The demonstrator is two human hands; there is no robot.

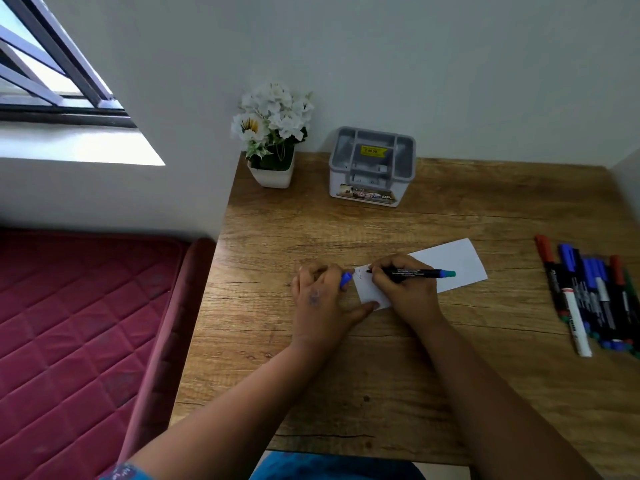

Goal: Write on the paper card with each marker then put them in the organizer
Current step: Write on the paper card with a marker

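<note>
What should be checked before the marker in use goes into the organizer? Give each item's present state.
1. Mark made on paper card: ok, a line shows near the tip.
2. Right hand grips the black marker: ok.
3. Blue cap ready in left hand: ok, held off the marker.
4. Marker capped: not ok, tip bare.
5. Organizer compartments free: cannot tell fully; none shows a marker.
6. Remaining markers within reach on the table's right: ok.

White flowers in a white pot (272, 140) on the wooden table (346, 386), beside a red mattress (76, 317)
</note>
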